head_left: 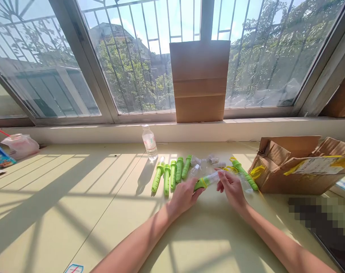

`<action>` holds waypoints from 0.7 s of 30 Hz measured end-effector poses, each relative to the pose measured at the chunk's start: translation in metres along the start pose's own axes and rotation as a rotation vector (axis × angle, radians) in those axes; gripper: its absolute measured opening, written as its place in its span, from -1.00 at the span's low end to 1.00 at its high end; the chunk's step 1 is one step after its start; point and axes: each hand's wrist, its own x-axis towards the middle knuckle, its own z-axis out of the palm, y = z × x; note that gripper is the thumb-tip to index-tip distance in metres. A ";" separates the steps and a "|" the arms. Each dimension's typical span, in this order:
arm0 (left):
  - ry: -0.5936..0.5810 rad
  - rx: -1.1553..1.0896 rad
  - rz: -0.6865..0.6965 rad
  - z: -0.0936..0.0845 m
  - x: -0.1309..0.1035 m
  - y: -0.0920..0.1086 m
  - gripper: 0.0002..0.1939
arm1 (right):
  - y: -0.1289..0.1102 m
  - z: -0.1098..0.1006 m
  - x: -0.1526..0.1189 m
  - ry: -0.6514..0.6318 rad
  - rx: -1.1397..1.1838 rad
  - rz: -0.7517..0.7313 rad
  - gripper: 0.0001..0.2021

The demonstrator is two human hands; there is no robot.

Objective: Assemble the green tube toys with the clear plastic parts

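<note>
My left hand is closed around the green end of a green tube with a clear plastic top. At its clear end, the fingers of my right hand pinch the tip. Several similar green tubes lie side by side left of and beyond my left hand. Clear plastic pieces are heaped just past the held tube. To the right of my right hand, another green tube with a yellow cord lies against a cardboard box. My fingers partly hide the held tube.
The opened cardboard box stands at the right, and a dark, pixelated object lies nearer. A clear bottle stands by the sill. Far left are a blue packet and a pinkish plastic bag. A cardboard sheet leans on the window.
</note>
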 end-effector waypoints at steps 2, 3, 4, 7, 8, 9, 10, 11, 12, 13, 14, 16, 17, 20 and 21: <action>-0.005 0.007 0.007 0.000 0.000 0.000 -0.65 | -0.001 0.001 -0.001 0.010 -0.004 -0.013 -0.58; -0.005 0.011 0.009 -0.001 -0.001 0.000 -0.65 | -0.001 0.002 -0.001 0.013 -0.013 -0.020 -0.57; -0.005 0.014 0.012 -0.001 -0.001 0.000 -0.65 | -0.001 0.001 -0.001 0.015 -0.022 -0.024 -0.56; -0.009 0.020 0.024 -0.001 -0.002 0.001 -0.64 | -0.001 0.000 0.000 0.011 -0.021 -0.002 -0.54; -0.015 0.022 0.032 -0.001 -0.002 0.001 -0.64 | 0.000 0.000 0.001 0.008 -0.020 0.012 -0.53; -0.022 0.025 0.041 -0.001 -0.002 0.001 -0.64 | 0.000 0.000 0.001 0.008 -0.024 0.023 -0.52; -0.029 0.029 0.048 -0.001 -0.001 0.001 -0.64 | 0.001 0.000 0.001 0.008 -0.036 0.029 -0.52; -0.034 0.033 0.053 -0.001 -0.001 0.001 -0.64 | 0.002 0.000 0.001 0.011 -0.054 0.030 -0.52; -0.038 0.037 0.057 -0.001 -0.001 0.000 -0.63 | 0.003 0.000 0.000 0.014 -0.072 0.027 -0.53; -0.042 0.040 0.060 0.000 -0.001 0.000 -0.63 | 0.004 0.001 0.000 0.015 -0.081 0.022 -0.55; -0.044 0.040 0.064 0.000 -0.001 0.000 -0.62 | 0.005 0.001 -0.002 0.007 -0.073 0.014 -0.57; -0.041 0.030 0.073 0.000 -0.001 0.000 -0.61 | 0.007 0.002 -0.004 -0.034 -0.011 -0.001 -0.58; -0.035 0.022 0.078 0.000 -0.001 -0.001 -0.61 | 0.008 0.001 -0.005 -0.063 0.030 -0.008 -0.56; -0.018 0.007 0.087 0.001 -0.001 -0.001 -0.62 | 0.007 0.000 -0.006 -0.118 0.099 -0.023 -0.53; -0.014 0.008 0.084 0.001 -0.001 -0.001 -0.63 | 0.006 -0.001 -0.006 -0.120 0.094 -0.020 -0.54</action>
